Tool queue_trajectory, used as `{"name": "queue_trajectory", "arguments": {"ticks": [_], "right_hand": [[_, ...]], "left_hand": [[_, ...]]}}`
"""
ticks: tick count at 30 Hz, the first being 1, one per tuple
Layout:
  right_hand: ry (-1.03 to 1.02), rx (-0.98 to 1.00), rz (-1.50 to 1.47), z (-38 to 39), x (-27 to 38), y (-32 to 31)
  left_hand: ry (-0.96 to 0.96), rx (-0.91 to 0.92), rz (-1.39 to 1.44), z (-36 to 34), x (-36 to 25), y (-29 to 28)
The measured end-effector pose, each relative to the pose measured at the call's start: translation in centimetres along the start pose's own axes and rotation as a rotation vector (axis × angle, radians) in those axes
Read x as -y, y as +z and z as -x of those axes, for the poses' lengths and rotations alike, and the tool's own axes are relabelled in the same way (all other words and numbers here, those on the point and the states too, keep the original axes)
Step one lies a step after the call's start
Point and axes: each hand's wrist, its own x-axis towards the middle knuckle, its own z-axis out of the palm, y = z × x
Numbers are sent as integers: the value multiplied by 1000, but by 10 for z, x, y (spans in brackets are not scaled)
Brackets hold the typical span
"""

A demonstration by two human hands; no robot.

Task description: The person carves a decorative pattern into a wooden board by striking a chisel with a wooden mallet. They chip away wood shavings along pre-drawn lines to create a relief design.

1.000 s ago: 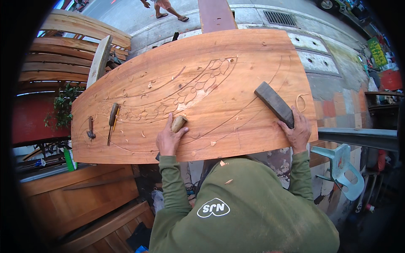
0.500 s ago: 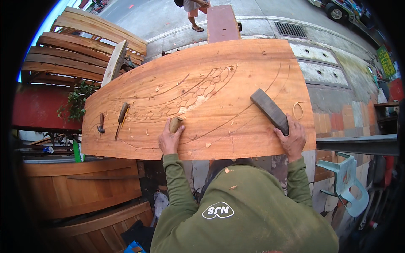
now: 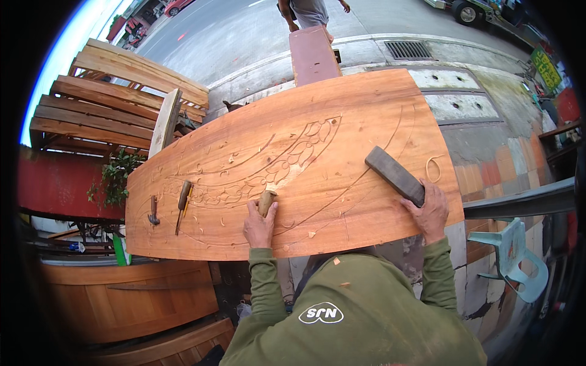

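Note:
A broad wooden panel (image 3: 342,146) lies in front of me, with a leafy scroll pattern cut into its middle and curved grooves around it. My left hand (image 3: 259,229) is closed around the wooden handle of a carving chisel (image 3: 267,201), beside the lower edge of the carved leaves; its blade is hard to make out. In my right hand (image 3: 431,210) is one end of a dark rectangular wooden block (image 3: 394,174), tilted over the panel's right part. To the left on the panel lie a small hammer (image 3: 154,210), a dark-handled chisel (image 3: 184,195) and a thin yellow pencil-like stick (image 3: 188,198).
Wood shavings dot the panel, with a curled strip (image 3: 433,169) at its right. Stacked timber (image 3: 97,110) and a leafy plant (image 3: 116,177) stand left. A pale blue plastic chair (image 3: 513,259) is at right. Beyond the panel, a person (image 3: 311,13) stands near a maroon board (image 3: 313,56).
The whole view has shifted, so the panel sits lower. The chisel handle stands more upright in my left hand. The block stays in my right hand; the person beyond has changed position.

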Motion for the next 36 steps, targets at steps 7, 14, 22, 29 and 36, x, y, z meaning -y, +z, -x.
{"name": "queue_trajectory", "arguments": {"ticks": [7,14,22,29,36], "right_hand": [[140,118,125,-8,20,-7],[199,57,267,1,39,8],[470,85,311,20,116,12],[765,-20,-277,48,172,-7],[1060,-195,-1262,56,214,29]], "left_hand": [[739,34,243,-19,-46,18],[1421,227,339,-39,-108,28],[1750,324,582,-88,-169,68],[1921,659,594,-135,-192,106],[1918,675,732,-142,-187,121]]}}
